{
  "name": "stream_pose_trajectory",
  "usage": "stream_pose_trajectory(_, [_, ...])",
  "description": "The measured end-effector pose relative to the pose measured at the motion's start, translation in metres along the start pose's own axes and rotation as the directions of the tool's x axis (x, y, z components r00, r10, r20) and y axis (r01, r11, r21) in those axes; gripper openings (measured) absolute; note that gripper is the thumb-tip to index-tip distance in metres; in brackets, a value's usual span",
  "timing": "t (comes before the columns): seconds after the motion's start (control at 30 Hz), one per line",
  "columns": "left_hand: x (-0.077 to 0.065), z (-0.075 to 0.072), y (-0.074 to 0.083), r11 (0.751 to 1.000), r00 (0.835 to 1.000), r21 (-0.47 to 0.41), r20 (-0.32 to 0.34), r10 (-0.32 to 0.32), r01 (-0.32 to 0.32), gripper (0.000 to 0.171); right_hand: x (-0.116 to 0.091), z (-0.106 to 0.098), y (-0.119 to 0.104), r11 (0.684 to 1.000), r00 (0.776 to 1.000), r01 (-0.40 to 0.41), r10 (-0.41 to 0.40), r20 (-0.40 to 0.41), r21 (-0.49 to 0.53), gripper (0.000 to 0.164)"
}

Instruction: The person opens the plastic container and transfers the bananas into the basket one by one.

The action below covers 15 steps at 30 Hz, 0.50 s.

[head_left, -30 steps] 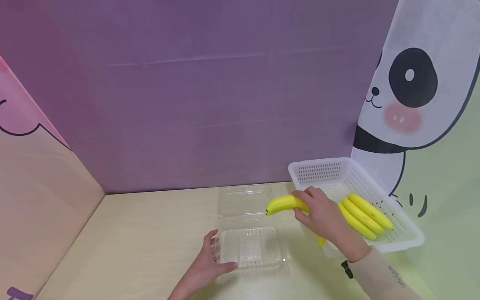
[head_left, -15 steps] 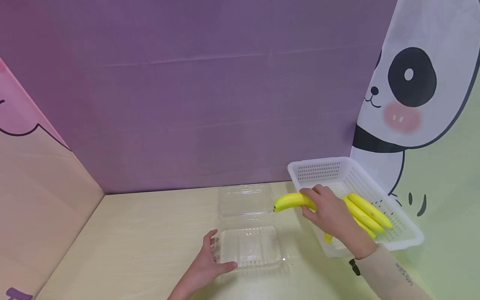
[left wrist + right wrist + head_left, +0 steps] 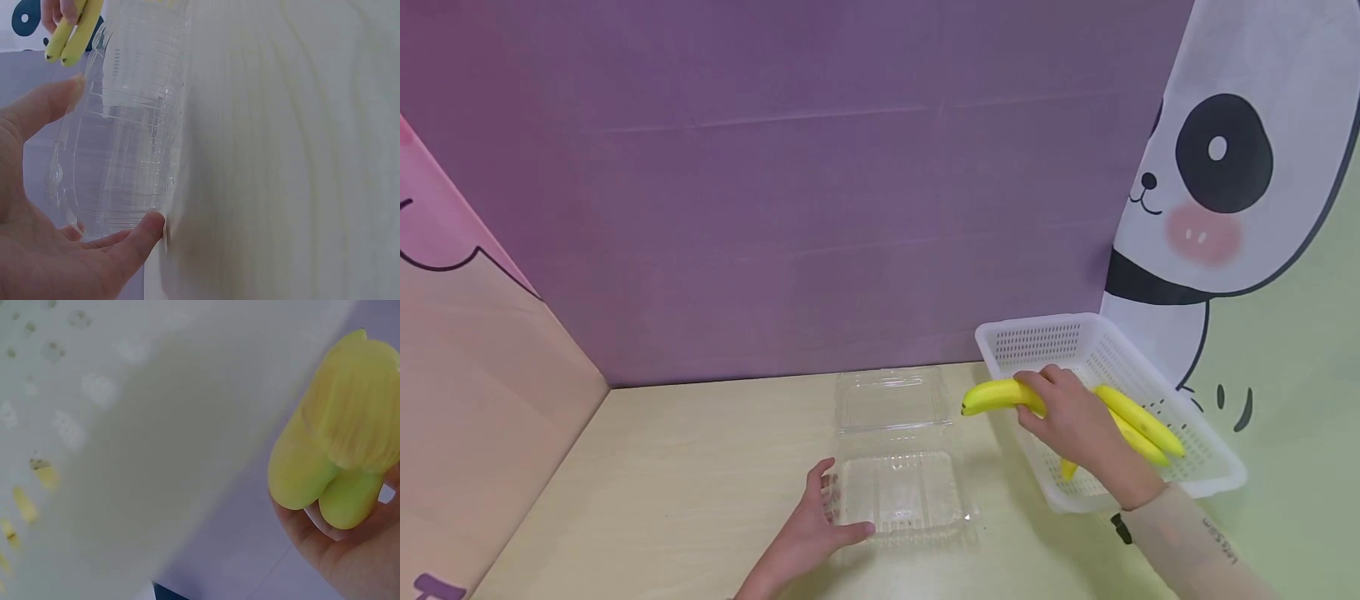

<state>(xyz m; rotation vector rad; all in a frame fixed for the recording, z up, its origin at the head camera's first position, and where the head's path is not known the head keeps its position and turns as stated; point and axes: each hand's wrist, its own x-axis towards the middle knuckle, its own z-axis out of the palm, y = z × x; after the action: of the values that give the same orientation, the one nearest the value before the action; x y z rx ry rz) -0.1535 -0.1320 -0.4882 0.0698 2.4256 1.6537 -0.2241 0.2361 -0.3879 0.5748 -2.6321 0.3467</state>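
Note:
In the head view my right hand [image 3: 1071,421] grips yellow bananas [image 3: 996,396] over the left side of a white perforated basket [image 3: 1033,325]. Two banana ends point forward from that hand in the left wrist view. Close up in the right wrist view, the held bananas [image 3: 294,465] lie side by side with greenish ends against the palm and fingers. My left hand [image 3: 805,533] holds the left end of a clear plastic clamshell box [image 3: 902,492], thumb along its near rim and fingers around the side. The box lies unfolded, its lid [image 3: 891,402] flat behind the base.
More bananas [image 3: 1138,421] lie in the basket, partly hidden by my right forearm. A pale wooden table [image 3: 685,483] carries everything. Behind it rises a purple backdrop [image 3: 812,250], with a panda print [image 3: 1225,158] on the right and a pink and beige panel on the left.
My right hand has moved to the right and slightly back with the bananas, from beside the box lid to over the basket. The left hand and the box have stayed put.

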Motion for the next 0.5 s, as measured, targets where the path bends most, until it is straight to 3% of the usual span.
stream_pose_trajectory(0.5, [0.0, 0.0, 0.0, 1.0, 1.0, 0.005, 0.002, -0.001, 0.001, 0.114, -0.002, -0.006, 0.018, 0.997, 0.995, -0.083, 0.083, 0.053, 0.0, 0.037])
